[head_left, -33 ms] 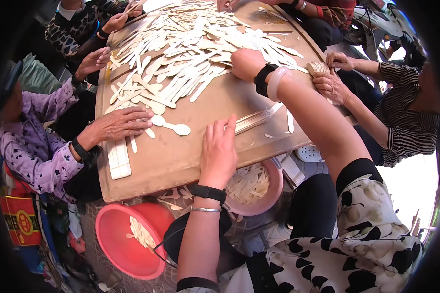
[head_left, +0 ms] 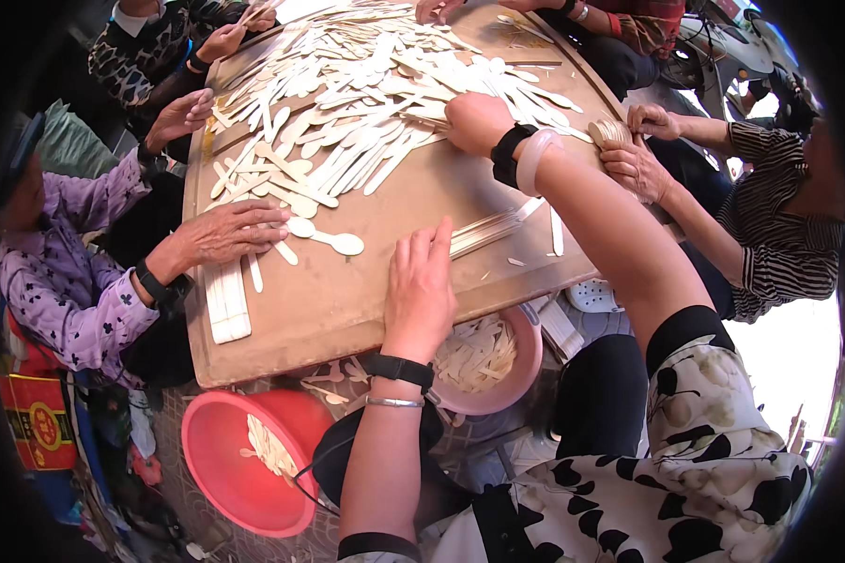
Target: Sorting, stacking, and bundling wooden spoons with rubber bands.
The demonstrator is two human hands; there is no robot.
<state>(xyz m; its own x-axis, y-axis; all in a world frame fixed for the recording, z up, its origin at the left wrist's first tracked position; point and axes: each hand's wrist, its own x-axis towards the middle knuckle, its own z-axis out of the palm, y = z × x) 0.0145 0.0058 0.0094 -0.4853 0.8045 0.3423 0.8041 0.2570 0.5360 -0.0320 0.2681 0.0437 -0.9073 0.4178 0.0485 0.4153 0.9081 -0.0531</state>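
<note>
My right hand (head_left: 479,124) reaches across the table with its fingers curled, at the near right side of a big heap of pale wooden spoons (head_left: 376,103). A thin wooden spoon (head_left: 428,120), seen edge-on, sticks out left from its fingers; the fingertips are hidden. My left hand (head_left: 421,286) is at the table's near edge, its curled fingers at the left end of a long row of wooden spoons (head_left: 488,230) packed side by side. How far the row runs under that hand cannot be seen. Two loose spoons (head_left: 345,244) lie to its left.
Another person's hand (head_left: 239,230) rests by a flat stack of spoons (head_left: 226,300) at left. On the right, a co-worker's hands (head_left: 638,164) hold a round bundle (head_left: 612,136). More hands work at the far side. Below the table (head_left: 338,324) stand a red basin (head_left: 197,469) and a pink basin (head_left: 532,361).
My right hand has shifted very slightly to the right, and the wooden spoon at its fingers now shows more plainly. My left hand stays in place.
</note>
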